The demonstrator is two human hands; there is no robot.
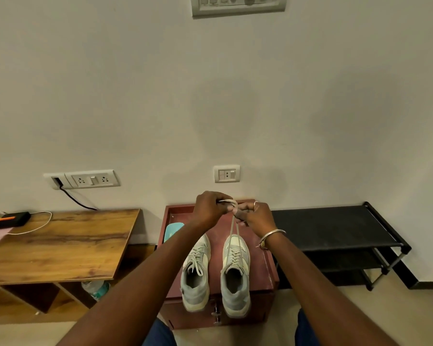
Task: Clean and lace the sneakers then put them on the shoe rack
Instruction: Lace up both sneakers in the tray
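Two pale grey sneakers stand side by side, toes toward the wall, on a dark red cabinet (265, 275). The left sneaker (196, 273) has its lace threaded with the ends lying loose. From the right sneaker (235, 273) the lace (234, 226) runs up taut to my hands. My left hand (210, 208) and my right hand (256, 216) meet above the toes, each pinching the lace ends, which form a loop between the fingers. The black shoe rack (335, 228) stands to the right of the cabinet.
A wooden table (60, 245) at the left carries an orange-and-black device (12, 219), a cable and a pink item. A light blue object (171, 231) lies on the cabinet behind my left forearm. A plastic bottle (97, 289) sits under the table. Wall sockets are behind.
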